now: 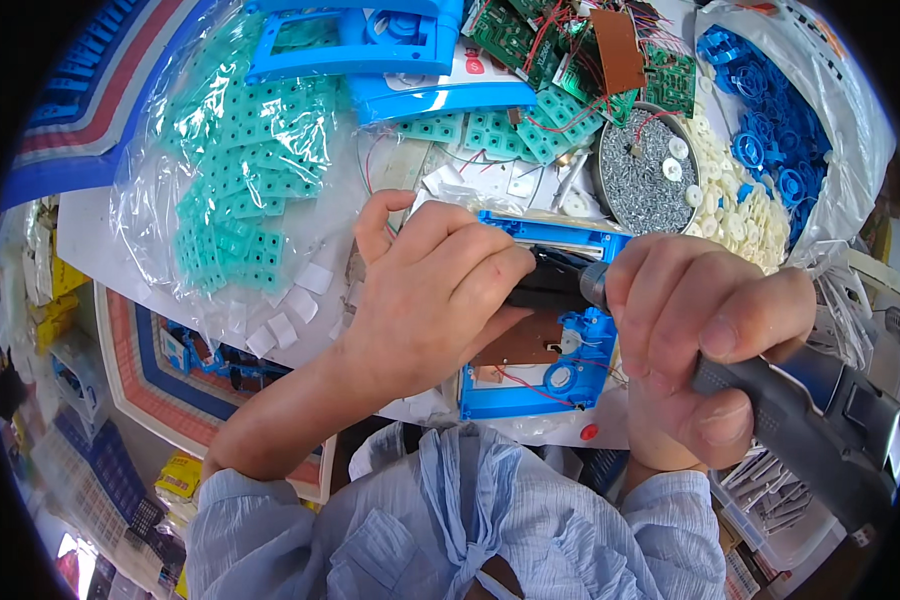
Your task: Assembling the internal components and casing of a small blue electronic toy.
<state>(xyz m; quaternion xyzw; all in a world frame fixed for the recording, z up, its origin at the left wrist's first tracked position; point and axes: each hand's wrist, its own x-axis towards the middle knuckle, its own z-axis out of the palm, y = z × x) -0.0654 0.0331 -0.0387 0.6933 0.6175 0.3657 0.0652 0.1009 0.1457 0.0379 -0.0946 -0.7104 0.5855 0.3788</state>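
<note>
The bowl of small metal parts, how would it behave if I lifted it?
The bowl is probably heavy, holding many metal parts. Tilted, its open top would likely let them spill; the white discs on top might slide off.

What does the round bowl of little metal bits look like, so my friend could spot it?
Start at the white table, then look just above the right hand. There, left of a heap of cream plastic pieces, sits a round, thin-rimmed bowl. Its filling of small silvery-grey metal bits, topped with white discs, sets it apart.
</note>
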